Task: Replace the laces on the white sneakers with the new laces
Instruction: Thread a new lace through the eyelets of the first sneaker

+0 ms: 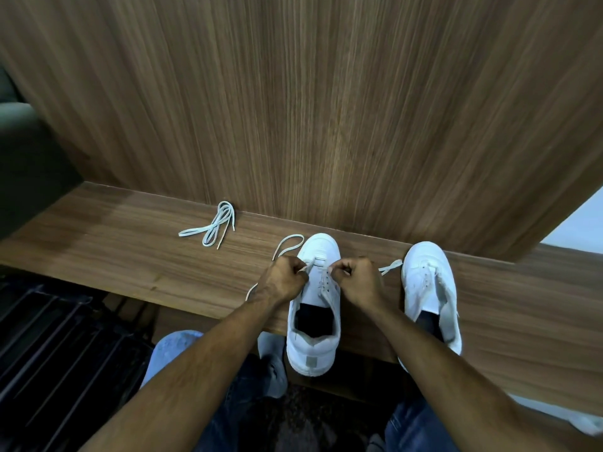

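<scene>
Left hand (287, 275) and right hand (357, 276) grip sneaker's (315, 316) lace (287, 244)

Counter (137, 256): wood-grain laminate, matt, smooth; back panel (326, 109) same grain. Both sneakers (321, 252) (424, 265): white, smooth leather-look uppers, slight sheen. Spare laces (212, 228) at 10 o'clock from the near sneaker: flat woven cloth, matt. Jeans (414, 429): blue denim.

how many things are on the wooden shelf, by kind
White low-top sneakers: 2, one between the hands, one to its right
White flat shoelaces: 2, one threaded in the middle sneaker, one bundled loose at left
Total: 4

Left hand and right hand each grip the threaded lace.
</scene>
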`<state>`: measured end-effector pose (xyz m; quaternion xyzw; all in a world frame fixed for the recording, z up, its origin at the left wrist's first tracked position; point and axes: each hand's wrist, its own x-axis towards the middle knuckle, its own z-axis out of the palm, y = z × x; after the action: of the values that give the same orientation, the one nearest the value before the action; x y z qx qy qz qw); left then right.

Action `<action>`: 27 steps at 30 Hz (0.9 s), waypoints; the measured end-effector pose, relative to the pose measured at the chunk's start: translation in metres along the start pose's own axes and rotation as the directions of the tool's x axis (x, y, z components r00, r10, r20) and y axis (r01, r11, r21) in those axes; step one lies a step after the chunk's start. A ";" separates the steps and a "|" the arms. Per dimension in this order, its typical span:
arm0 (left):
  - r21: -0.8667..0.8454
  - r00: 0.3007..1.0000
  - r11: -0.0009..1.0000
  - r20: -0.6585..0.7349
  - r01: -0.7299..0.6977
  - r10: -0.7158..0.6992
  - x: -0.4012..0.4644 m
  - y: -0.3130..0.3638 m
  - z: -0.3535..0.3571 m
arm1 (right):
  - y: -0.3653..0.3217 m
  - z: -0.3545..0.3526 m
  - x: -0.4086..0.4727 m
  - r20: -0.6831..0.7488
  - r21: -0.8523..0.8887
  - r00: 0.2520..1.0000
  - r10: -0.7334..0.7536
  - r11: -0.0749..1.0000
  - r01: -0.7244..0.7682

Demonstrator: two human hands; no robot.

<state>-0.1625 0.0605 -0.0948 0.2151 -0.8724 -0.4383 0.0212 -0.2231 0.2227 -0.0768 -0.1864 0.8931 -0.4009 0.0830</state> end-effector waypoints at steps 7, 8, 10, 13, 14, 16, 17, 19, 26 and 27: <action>-0.154 0.998 0.987 0.018 0.055 -0.053 0.002 -0.008 0.000 | -0.007 0.020 0.003 -0.042 -0.013 0.995 0.087 0.996 -0.087; -0.169 0.998 0.984 0.019 0.063 -0.061 0.005 -0.012 0.001 | -0.007 0.024 0.003 -0.052 -0.012 0.994 0.093 0.996 -0.093; -0.186 0.998 0.980 0.022 0.065 -0.062 0.008 -0.016 0.003 | -0.008 0.028 0.004 -0.073 -0.011 0.992 0.099 0.995 -0.100; -0.184 0.998 0.981 0.027 0.064 -0.060 0.004 -0.010 0.001 | -0.010 0.033 0.003 -0.096 -0.046 0.989 0.110 0.992 -0.115; -0.177 0.998 0.982 0.029 0.066 -0.062 0.004 -0.009 0.001 | -0.010 0.034 0.004 -0.102 -0.058 0.988 0.113 0.991 -0.119; -0.173 0.997 0.982 0.029 0.077 -0.073 0.004 -0.009 0.001 | -0.011 0.035 0.004 -0.101 -0.076 0.988 0.113 0.990 -0.121; -0.169 0.997 0.982 0.029 0.081 -0.078 0.004 -0.010 0.001 | -0.010 0.035 0.004 -0.093 -0.083 0.989 0.113 0.989 -0.121; -0.173 0.995 0.981 0.045 0.090 -0.084 0.006 -0.014 0.001 | -0.009 0.033 0.004 -0.071 -0.089 0.993 0.090 0.991 -0.097; -0.220 0.990 0.966 0.086 0.133 -0.116 0.012 -0.020 0.004 | -0.006 0.032 0.004 -0.001 -0.078 1.000 -0.003 0.997 0.003; -0.256 0.987 0.955 0.092 0.149 -0.130 0.008 -0.014 0.001 | -0.006 0.033 0.005 -0.006 -0.086 1.000 0.002 0.996 -0.002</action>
<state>-0.1649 0.0506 -0.1077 0.2551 -0.7897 -0.5577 -0.0138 -0.2163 0.1945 -0.0937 -0.1878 0.9099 -0.3627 0.0726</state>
